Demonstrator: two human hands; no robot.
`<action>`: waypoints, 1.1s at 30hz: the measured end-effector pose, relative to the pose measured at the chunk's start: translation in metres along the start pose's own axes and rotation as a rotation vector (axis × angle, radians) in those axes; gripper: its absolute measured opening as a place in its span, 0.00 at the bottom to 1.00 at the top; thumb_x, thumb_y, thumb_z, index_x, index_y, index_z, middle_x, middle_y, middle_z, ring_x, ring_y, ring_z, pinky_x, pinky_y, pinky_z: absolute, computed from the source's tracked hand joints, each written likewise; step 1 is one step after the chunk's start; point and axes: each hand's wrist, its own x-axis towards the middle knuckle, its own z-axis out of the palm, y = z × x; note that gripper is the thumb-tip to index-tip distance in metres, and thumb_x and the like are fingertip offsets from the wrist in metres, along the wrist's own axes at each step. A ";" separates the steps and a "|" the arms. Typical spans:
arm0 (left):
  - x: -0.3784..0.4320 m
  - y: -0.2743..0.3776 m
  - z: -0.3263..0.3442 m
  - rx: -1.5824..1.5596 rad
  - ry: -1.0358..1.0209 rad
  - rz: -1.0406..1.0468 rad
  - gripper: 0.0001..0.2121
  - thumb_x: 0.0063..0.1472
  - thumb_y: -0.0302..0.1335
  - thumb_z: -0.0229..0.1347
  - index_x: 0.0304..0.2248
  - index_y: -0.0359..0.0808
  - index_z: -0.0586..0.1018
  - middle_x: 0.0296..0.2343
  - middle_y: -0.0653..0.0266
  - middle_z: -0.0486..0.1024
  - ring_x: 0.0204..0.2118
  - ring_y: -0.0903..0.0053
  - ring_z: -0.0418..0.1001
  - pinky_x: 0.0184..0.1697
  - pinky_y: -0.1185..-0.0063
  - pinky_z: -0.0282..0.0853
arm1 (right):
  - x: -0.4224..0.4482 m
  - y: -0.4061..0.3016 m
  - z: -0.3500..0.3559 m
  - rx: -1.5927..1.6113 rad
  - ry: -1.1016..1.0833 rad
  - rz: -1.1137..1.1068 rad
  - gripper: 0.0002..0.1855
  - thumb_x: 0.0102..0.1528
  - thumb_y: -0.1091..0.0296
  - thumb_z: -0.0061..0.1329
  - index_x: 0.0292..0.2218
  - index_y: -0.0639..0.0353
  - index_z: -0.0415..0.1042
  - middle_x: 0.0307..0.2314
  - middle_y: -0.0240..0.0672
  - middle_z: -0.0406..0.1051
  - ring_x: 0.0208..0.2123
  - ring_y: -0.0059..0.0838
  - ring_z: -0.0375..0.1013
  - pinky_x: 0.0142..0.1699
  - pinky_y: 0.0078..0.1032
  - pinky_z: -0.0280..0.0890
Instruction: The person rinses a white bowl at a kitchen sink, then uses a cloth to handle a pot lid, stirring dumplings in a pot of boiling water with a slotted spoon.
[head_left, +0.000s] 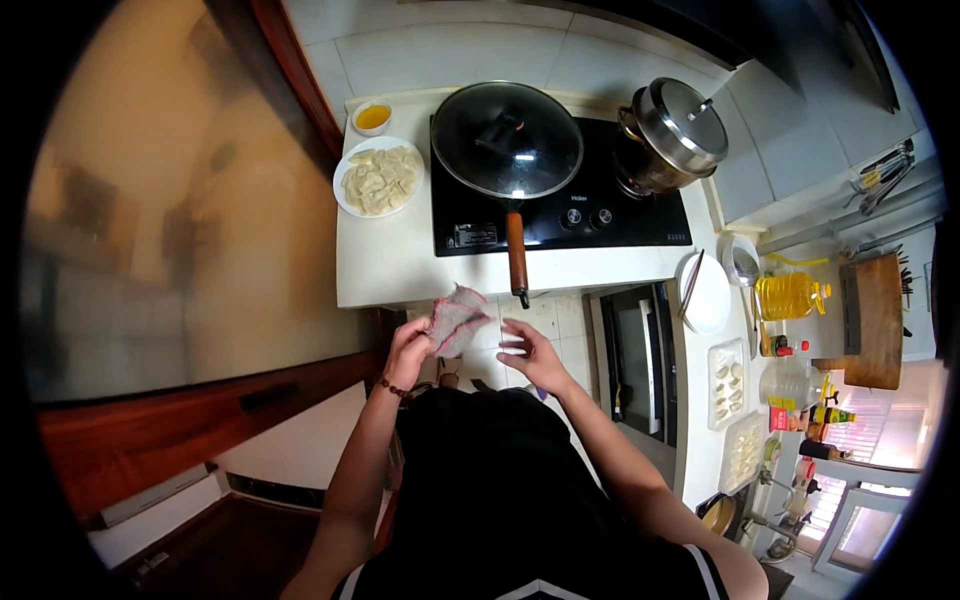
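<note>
My left hand grips a grey cloth with pink edging, holding it up in front of the counter's front edge. Just to the cloth's right is my right hand, its fingers apart and nothing in them. Beyond both hands, a frying pan with a dark wooden handle sits on the black gas hob. A domed glass lid covers the pan, and its handle points toward me past the counter edge.
Left of the hob stand a plate of dumplings and a small bowl of yellow liquid. A lidded steel pot is on the right burner. Along the right counter are a white plate, an oil bottle and dumpling trays.
</note>
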 end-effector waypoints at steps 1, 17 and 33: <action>-0.010 0.004 0.015 -0.319 -0.055 -0.104 0.01 0.56 0.20 0.48 0.28 0.32 0.70 0.30 0.69 0.69 0.33 0.83 0.69 0.42 0.79 0.69 | -0.005 -0.010 -0.005 0.004 -0.009 0.002 0.38 0.54 0.74 0.61 0.62 0.61 0.59 0.54 0.42 0.66 0.48 0.31 0.73 0.54 0.28 0.69; -0.013 -0.029 0.286 0.019 -0.117 -0.349 0.08 0.71 0.31 0.50 0.45 0.37 0.69 0.39 0.63 0.76 0.40 0.75 0.78 0.42 0.70 0.79 | -0.164 -0.100 -0.176 -0.409 0.419 -0.507 0.12 0.50 0.75 0.63 0.34 0.67 0.73 0.34 0.42 0.75 0.38 0.36 0.75 0.44 0.26 0.69; 0.111 -0.034 0.453 -0.117 -0.824 -0.171 0.30 0.74 0.51 0.32 0.56 0.33 0.69 0.48 0.64 0.72 0.50 0.74 0.69 0.58 0.72 0.61 | -0.213 -0.248 -0.329 -0.372 0.413 -0.702 0.08 0.48 0.79 0.62 0.33 0.66 0.79 0.27 0.38 0.75 0.31 0.32 0.74 0.38 0.26 0.67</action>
